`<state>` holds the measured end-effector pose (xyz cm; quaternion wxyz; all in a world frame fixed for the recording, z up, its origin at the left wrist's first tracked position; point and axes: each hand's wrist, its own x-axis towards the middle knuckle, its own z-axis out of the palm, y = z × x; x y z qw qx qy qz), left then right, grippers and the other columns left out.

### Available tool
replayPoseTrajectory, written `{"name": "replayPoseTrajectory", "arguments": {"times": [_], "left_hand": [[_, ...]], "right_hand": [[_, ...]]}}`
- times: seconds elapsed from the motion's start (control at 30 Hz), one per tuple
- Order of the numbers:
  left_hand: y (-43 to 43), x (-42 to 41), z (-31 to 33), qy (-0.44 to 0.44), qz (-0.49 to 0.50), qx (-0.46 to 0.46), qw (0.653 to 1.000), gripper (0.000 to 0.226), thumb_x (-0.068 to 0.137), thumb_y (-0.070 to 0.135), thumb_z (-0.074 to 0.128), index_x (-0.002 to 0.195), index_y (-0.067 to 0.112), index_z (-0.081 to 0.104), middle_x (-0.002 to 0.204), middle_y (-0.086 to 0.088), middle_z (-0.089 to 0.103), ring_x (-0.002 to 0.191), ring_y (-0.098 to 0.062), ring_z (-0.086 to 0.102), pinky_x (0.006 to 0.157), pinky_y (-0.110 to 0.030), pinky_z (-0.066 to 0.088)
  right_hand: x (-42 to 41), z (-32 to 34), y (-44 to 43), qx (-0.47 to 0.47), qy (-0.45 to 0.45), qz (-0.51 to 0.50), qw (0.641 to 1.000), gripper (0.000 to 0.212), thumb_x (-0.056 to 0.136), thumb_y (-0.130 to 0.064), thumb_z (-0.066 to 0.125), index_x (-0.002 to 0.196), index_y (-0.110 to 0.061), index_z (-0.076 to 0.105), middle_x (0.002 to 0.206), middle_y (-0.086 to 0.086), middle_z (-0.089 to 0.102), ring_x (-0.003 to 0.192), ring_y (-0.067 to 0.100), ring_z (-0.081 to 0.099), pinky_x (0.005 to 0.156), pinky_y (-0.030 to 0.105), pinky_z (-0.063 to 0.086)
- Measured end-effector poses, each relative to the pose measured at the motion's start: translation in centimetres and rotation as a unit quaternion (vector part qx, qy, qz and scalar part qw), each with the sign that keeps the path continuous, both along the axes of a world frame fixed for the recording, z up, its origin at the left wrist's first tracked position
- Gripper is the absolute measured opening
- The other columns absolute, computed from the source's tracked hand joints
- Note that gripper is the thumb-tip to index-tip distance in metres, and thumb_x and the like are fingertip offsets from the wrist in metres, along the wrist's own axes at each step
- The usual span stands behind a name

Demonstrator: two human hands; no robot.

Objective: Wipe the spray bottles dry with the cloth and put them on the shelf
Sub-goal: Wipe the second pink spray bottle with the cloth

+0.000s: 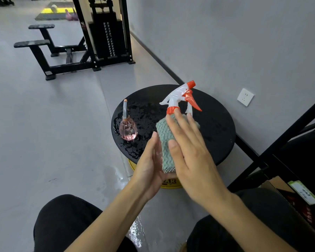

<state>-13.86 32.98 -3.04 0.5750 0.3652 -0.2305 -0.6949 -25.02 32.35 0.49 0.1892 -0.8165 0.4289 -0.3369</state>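
Observation:
A spray bottle with a white head and orange trigger (pixel 182 96) is held upright above the round black table (pixel 218 128). A grey-green cloth (pixel 165 140) is wrapped round its body, so the body is hidden. My left hand (pixel 149 164) supports the cloth and bottle from the left and below with straight fingers. My right hand (pixel 189 148) lies flat on the cloth, fingers straight and pointing up at the orange collar. A small pink glass spray bottle (pixel 128 129) with a tall thin nozzle stands on the table's wet left side.
Water drops cover the table's left half, and a puddle lies on the grey floor (pixel 116 175). A black shelf frame (pixel 280 142) with boxes stands at the right by the wall. A weight machine (pixel 105 39) stands far behind. My knees are below.

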Motion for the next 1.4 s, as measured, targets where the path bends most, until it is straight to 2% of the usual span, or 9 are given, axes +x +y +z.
{"name": "replayPoseTrajectory", "arguments": {"times": [0.23,0.43,0.6,0.73,0.93,1.0,1.13,1.23,1.4], "left_hand": [[-0.2,0.1,-0.2,0.0,-0.004,0.002,1.0,0.047,0.098,0.051,0.033,0.123,0.025,0.063,0.093,0.003,0.074,0.075,-0.014,0.072,0.052,-0.029,0.055],[-0.4,0.4,-0.1,0.028,0.034,0.013,0.999,0.057,0.096,0.05,0.038,0.13,0.01,0.059,0.12,-0.013,0.068,0.107,-0.021,0.067,0.087,-0.031,0.057],[-0.1,-0.1,-0.5,0.005,0.001,0.011,1.0,0.049,0.097,0.054,0.032,0.099,0.03,0.075,0.093,-0.003,0.075,0.076,-0.017,0.073,0.053,-0.033,0.057],[-0.3,0.0,-0.3,0.01,0.007,-0.007,1.0,0.048,0.095,0.056,0.034,0.098,0.03,0.074,0.092,-0.002,0.076,0.075,-0.018,0.073,0.051,-0.033,0.056],[-0.5,0.3,-0.6,0.036,0.047,-0.008,0.998,0.056,0.093,0.055,0.039,0.113,0.015,0.072,0.122,-0.014,0.067,0.111,-0.023,0.065,0.095,-0.034,0.053],[-0.4,0.4,-0.8,0.021,0.03,-0.015,0.999,0.057,0.092,0.057,0.04,0.122,0.017,0.067,0.126,-0.012,0.065,0.116,-0.022,0.063,0.1,-0.038,0.05],[-0.1,-0.1,-0.5,-0.016,-0.011,-0.02,1.0,0.05,0.087,0.06,0.037,0.104,0.029,0.073,0.101,-0.005,0.075,0.08,-0.019,0.073,0.055,-0.035,0.057],[0.0,-0.1,-0.5,-0.022,-0.002,-0.03,0.999,0.049,0.088,0.058,0.036,0.107,0.029,0.071,0.096,-0.004,0.075,0.074,-0.018,0.073,0.049,-0.034,0.056],[-0.3,0.9,0.0,-0.015,0.033,-0.023,0.999,0.064,0.09,0.055,0.035,0.132,0.012,0.056,0.128,-0.014,0.064,0.12,-0.024,0.06,0.104,-0.039,0.047]], "right_hand": [[0.1,-0.1,-0.3,0.007,-0.012,-0.005,1.0,0.051,0.103,-0.036,0.023,0.153,-0.03,0.018,0.161,-0.019,0.008,0.147,-0.001,-0.005,0.114,0.009,-0.002],[0.0,-1.6,1.8,-0.019,0.021,0.015,0.999,0.053,0.102,-0.032,0.021,0.154,-0.027,0.013,0.162,-0.017,0.003,0.149,0.007,-0.006,0.122,0.034,0.011],[0.3,0.3,-0.7,0.019,-0.024,0.011,0.999,0.051,0.103,-0.033,0.024,0.153,-0.027,0.022,0.16,-0.02,0.008,0.147,-0.002,-0.004,0.117,0.013,0.0],[0.4,0.7,-0.9,0.033,-0.044,0.008,0.998,0.052,0.102,-0.034,0.025,0.153,-0.029,0.02,0.16,-0.021,0.007,0.147,-0.002,-0.003,0.118,0.017,0.005],[0.4,-1.3,2.4,-0.015,0.003,0.021,1.0,0.054,0.101,-0.031,0.022,0.154,-0.029,0.01,0.161,-0.018,0.001,0.149,0.006,-0.006,0.121,0.038,0.011],[0.3,-1.1,1.9,-0.004,-0.008,0.021,1.0,0.053,0.101,-0.032,0.022,0.153,-0.029,0.012,0.161,-0.02,0.002,0.148,0.004,-0.007,0.121,0.03,0.007],[0.1,0.6,-0.8,0.038,-0.056,-0.001,0.998,0.052,0.101,-0.033,0.026,0.153,-0.029,0.021,0.16,-0.022,0.007,0.146,-0.005,-0.004,0.113,0.007,-0.002],[0.3,0.8,-1.0,0.024,-0.046,-0.003,0.999,0.052,0.102,-0.034,0.026,0.153,-0.028,0.021,0.16,-0.021,0.007,0.146,-0.003,-0.004,0.114,0.008,-0.001],[0.4,-1.2,2.2,-0.025,-0.003,0.02,0.999,0.053,0.102,-0.028,0.023,0.154,-0.025,0.013,0.162,-0.016,0.002,0.149,0.009,-0.006,0.121,0.031,0.007]]}}
